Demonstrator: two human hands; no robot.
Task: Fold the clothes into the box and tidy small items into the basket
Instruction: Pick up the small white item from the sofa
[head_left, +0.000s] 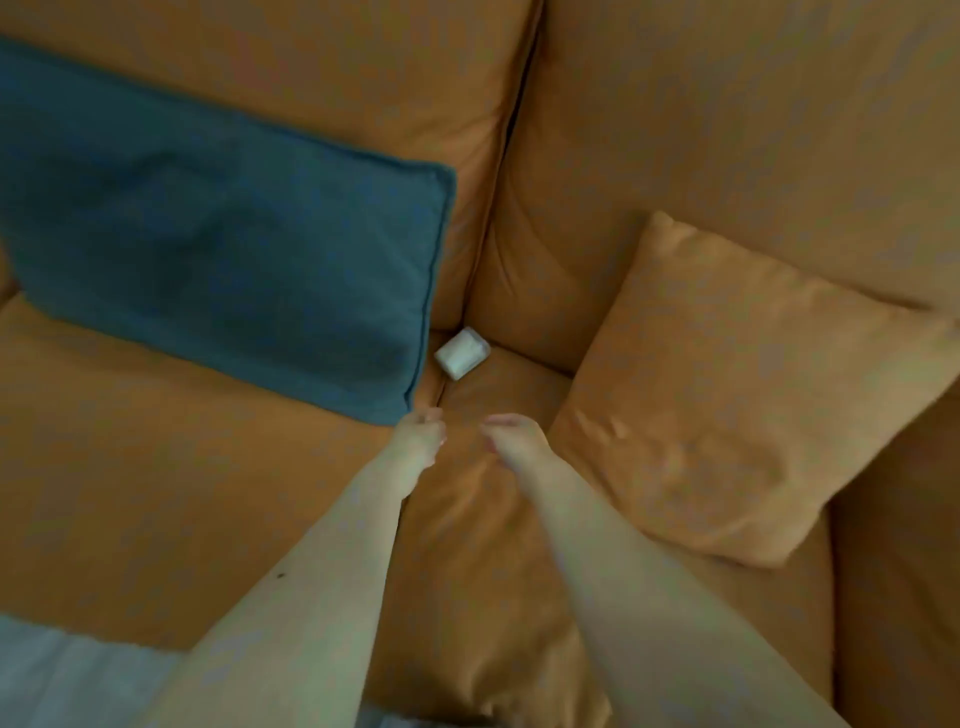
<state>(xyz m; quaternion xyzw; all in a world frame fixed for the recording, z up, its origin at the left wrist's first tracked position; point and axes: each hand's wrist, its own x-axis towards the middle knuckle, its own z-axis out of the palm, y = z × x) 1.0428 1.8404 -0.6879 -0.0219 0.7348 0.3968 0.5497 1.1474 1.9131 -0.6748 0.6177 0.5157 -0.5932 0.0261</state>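
A small white packet lies on the orange sofa, lodged at the seam where two seat cushions meet the backrest. This placement suggests it slid into the gap rather than being set there. It sits just beside the lower right corner of the blue cushion and well apart from the orange throw pillow, which leans against the right-hand corner of the sofa.

Both forearms extend forward toward the packet, with the hands close together and short of it. Neither hand touches the packet.

The left hand has its fingers curled inward, near the corner of the blue cushion. No object is visible within the curl; the frame is blurred, so contact with the cushion edge cannot be confirmed. The right hand is loosely curled and partly spread, fingers pointing left, and holds nothing.

Judged from this posture, the step in hand is retrieval of the packet (a small item destined for the basket). Neither the basket nor the box is in view. A pale fabric shows at the lower left edge.
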